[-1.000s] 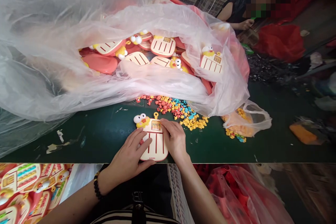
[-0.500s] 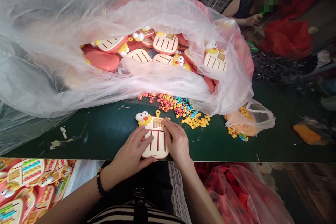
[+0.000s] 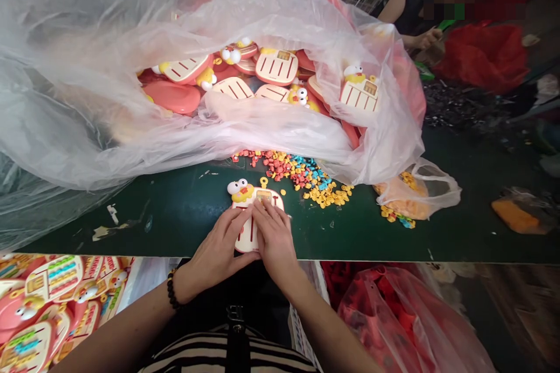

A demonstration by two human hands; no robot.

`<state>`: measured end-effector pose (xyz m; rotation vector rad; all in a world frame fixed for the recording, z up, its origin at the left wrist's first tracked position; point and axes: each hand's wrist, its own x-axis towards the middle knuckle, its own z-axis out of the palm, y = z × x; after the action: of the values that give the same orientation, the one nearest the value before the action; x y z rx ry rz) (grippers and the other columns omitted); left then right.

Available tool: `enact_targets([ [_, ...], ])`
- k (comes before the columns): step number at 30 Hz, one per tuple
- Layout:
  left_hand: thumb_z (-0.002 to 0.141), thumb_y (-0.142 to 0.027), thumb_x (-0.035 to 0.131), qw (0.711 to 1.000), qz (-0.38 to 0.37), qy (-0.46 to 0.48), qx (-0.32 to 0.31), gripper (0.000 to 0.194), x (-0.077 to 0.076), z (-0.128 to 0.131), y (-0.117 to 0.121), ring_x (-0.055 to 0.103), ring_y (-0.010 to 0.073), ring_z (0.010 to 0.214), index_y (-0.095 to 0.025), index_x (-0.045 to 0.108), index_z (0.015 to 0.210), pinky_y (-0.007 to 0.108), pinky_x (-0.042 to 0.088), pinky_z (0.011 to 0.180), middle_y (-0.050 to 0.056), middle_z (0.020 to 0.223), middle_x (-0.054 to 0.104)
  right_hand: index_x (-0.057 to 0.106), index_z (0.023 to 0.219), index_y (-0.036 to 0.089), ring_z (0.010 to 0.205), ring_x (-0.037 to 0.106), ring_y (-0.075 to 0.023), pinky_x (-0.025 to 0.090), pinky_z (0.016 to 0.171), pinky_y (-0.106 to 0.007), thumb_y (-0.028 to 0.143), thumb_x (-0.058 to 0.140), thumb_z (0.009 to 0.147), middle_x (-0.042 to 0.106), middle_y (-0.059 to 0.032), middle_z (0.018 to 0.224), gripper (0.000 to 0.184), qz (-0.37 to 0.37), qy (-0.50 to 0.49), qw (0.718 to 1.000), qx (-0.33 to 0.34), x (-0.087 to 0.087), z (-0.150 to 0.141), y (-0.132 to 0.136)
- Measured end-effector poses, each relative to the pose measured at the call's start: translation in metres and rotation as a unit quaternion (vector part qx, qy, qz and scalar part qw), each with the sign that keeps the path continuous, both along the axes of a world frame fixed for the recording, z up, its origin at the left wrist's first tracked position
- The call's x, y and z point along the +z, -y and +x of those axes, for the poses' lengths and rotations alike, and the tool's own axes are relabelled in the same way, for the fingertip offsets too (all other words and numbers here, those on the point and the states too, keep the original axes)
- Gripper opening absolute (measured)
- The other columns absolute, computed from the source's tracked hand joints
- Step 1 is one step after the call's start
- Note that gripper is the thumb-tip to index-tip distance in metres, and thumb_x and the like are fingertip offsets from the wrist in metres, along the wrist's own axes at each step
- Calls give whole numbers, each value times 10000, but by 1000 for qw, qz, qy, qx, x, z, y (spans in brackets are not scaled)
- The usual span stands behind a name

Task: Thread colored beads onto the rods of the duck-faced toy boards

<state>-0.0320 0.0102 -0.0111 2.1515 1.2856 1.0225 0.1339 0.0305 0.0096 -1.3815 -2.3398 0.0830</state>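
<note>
A cream toy board [image 3: 245, 242] with red edging, dark slots and a big-eyed duck head lies flat near the table's front edge. My left hand [image 3: 221, 245] grips its left side, thumb along the lower edge and fingers over the slots. Bent over the board's upper right, my right hand [image 3: 275, 236] has its fingers drawn together, fingertips meeting the left ones just below the small window. Whatever is under those fingertips is hidden. Beyond the board lies a heap of small red, yellow and blue pieces [image 3: 326, 193].
A big translucent bag [image 3: 175, 145] of similar boards fills the table's back. A small bag [image 3: 405, 195] of orange and yellow pieces lies right. Boards with coloured pieces in their slots [image 3: 55, 277] are below left, red bagged items [image 3: 385, 315] below right. Another person's hand [image 3: 429, 38] shows far right.
My right hand has moved left from the board's right edge onto its slots, covering part of the window. My left hand stays on the board's left side.
</note>
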Motion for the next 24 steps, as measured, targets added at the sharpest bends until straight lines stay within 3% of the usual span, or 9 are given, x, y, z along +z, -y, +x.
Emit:
enact_targets([
  [2, 823, -384, 672, 1000, 2, 12, -8, 837, 0, -1, 0, 484, 274, 1237, -255, 163, 1475, 456, 474, 1006, 137, 1293, 457, 581, 1263, 203, 1267, 522, -226, 429, 984, -398, 144, 383, 949, 652, -74, 1258, 376, -25, -31, 999, 20, 2, -1, -7],
  [7, 802, -389, 698, 1000, -2, 24, -4, 882, 0, -2, 0, 478, 274, 1237, -267, 144, 1477, 455, 475, 999, 145, 1327, 402, 548, 1308, 180, 1137, 603, -221, 498, 906, -365, 162, 399, 933, 662, -113, 1217, 404, -42, -86, 995, -15, 9, -9, -13],
  [10, 787, -398, 712, 1000, 10, 11, 22, 905, 1, -2, 1, 462, 293, 1247, -272, 139, 1476, 489, 453, 1009, 149, 1335, 387, 551, 1309, 199, 1140, 597, -223, 500, 940, -373, 106, 383, 893, 664, -95, 1216, 458, -53, -77, 994, 52, 13, -13, -10],
  [13, 801, -421, 691, 999, 22, -22, 42, 861, 4, -1, 2, 460, 302, 1232, -241, 177, 1468, 507, 431, 1015, 159, 1321, 411, 634, 1169, 226, 1102, 618, -197, 514, 936, -345, 68, 373, 848, 682, -56, 1176, 444, -55, -122, 987, 93, 17, 1, -12],
  [16, 791, -454, 689, 998, 12, -56, 33, 799, 8, -2, 0, 442, 323, 1236, -204, 280, 1431, 524, 410, 1023, 167, 1334, 450, 671, 995, 217, 995, 650, -201, 528, 878, -362, 105, 393, 868, 716, -61, 1028, 325, 41, -192, 979, -52, 21, 35, -31],
  [18, 800, -444, 676, 998, 2, -63, 7, 713, 10, -2, -3, 435, 319, 1254, -197, 357, 1389, 514, 398, 1042, 155, 1341, 481, 665, 1015, 191, 932, 645, -237, 517, 842, -407, 179, 458, 879, 722, -86, 982, 248, 87, -147, 974, -149, 21, 56, -52],
  [21, 834, -423, 630, 998, 9, -65, -24, 606, 12, -1, -7, 433, 295, 1288, -189, 416, 1351, 498, 372, 1082, 140, 1331, 521, 680, 961, 170, 819, 616, -262, 492, 779, -427, 277, 527, 877, 724, -105, 879, 205, 84, -31, 982, -164, 15, 70, -80],
  [24, 855, -430, 599, 996, 23, -77, -29, 558, 12, 1, -7, 433, 291, 1301, -175, 441, 1326, 501, 371, 1090, 143, 1330, 530, 684, 942, 159, 803, 583, -272, 464, 743, -415, 262, 541, 872, 712, -116, 842, 189, 90, 58, 982, -157, 6, 65, -93],
])
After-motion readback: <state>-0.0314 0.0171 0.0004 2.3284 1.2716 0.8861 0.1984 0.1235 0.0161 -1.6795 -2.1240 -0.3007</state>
